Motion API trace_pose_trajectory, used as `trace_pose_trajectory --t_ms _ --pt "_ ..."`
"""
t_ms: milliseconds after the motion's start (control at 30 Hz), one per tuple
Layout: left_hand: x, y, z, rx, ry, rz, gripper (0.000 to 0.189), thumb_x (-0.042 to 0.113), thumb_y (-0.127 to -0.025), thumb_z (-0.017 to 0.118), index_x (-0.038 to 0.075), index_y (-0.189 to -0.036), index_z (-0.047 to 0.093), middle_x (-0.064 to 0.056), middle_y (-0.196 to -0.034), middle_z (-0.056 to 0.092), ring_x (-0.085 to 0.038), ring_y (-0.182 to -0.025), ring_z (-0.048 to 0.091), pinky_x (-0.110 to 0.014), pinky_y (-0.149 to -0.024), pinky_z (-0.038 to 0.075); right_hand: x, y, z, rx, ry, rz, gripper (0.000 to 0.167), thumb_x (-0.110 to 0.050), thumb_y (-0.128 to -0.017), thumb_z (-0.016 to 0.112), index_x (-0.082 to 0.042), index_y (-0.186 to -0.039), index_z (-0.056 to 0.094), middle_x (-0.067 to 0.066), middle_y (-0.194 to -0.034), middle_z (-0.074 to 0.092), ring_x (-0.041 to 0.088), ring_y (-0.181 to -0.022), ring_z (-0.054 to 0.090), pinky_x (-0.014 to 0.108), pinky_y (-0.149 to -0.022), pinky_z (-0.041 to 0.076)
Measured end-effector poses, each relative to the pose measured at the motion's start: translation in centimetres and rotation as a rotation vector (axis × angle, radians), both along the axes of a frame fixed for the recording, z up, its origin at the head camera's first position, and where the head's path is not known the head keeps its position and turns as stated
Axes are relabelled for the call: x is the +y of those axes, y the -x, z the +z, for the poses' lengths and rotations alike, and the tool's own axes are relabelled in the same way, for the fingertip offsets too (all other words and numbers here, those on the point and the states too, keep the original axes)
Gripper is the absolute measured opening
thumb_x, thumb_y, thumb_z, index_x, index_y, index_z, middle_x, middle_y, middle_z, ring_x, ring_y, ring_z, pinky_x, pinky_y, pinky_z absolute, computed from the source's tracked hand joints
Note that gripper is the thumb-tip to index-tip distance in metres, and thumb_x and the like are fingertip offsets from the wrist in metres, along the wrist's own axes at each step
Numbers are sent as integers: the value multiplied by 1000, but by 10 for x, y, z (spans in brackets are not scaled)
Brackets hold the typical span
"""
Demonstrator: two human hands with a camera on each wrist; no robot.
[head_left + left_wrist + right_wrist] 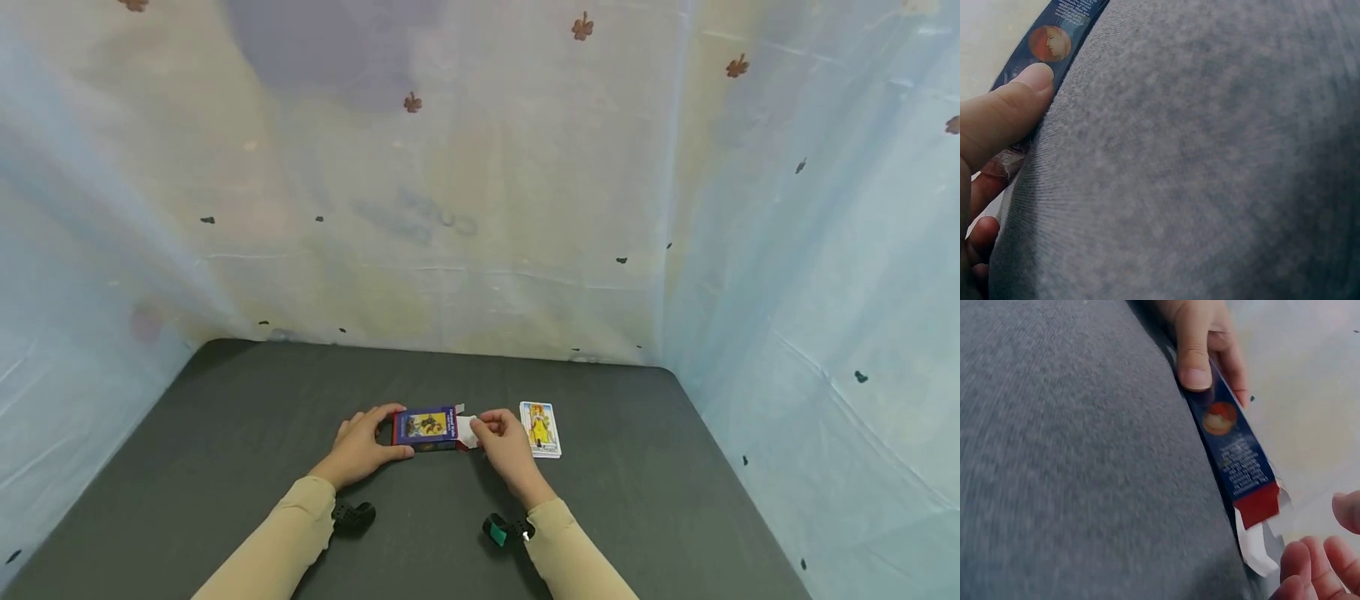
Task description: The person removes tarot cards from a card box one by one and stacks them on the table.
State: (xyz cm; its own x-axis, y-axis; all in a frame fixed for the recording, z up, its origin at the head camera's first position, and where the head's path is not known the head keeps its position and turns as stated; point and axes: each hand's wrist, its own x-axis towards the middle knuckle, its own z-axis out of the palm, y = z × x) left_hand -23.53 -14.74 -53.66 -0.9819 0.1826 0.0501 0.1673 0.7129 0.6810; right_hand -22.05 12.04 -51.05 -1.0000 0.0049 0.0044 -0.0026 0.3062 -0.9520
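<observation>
A blue tarot card box [425,425] with a picture on its front lies on the dark table, its right end open with white and red flaps out. My left hand [360,446] grips the box's left end; its thumb [1032,81] lies on the printed narrow side and the fingers are on the far side. At the open end is my right hand [506,446], beside the white flap [1254,544]. In the right wrist view its thumb and fingers are apart, with nothing seen between them. A stack of tarot cards [540,429] lies face up just right of that hand.
The dark grey tabletop [637,500] has rounded far corners. Pale plastic sheeting [487,275] with small leaf-shaped marks hangs behind it and at both sides. Black bands with camera mounts [354,515] sit at both wrists.
</observation>
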Motion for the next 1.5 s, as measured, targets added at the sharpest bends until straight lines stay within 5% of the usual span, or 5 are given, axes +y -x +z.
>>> trace_pose_trajectory --t_ms 433,1200,1500 --pt "0 2 -4 6 -7 -3 80 63 -69 77 34 -138 50 -2 -120 56 -21 -94 43 -47 -86 28 -9 5 -15 16 -70 31 28 -30 -96 63 -6 -108 57 6 -89 59 14 -75 54 27 -62 44" --pt "-1 5 -3 -34 3 21 81 66 -67 77 39 -138 49 -3 -100 50 -24 -88 39 -42 -75 29 -10 6 -6 -55 -144 97 29 -33 -93 66 -7 -104 57 5 -85 58 15 -72 50 28 -60 42" --pt "0 3 -3 -26 1 22 81 66 -67 77 38 -137 49 -3 -98 49 -24 -86 38 -41 -74 27 -14 7 -1 -49 -175 108 24 -22 -90 70 -4 -98 58 6 -80 57 15 -67 50 28 -57 40"
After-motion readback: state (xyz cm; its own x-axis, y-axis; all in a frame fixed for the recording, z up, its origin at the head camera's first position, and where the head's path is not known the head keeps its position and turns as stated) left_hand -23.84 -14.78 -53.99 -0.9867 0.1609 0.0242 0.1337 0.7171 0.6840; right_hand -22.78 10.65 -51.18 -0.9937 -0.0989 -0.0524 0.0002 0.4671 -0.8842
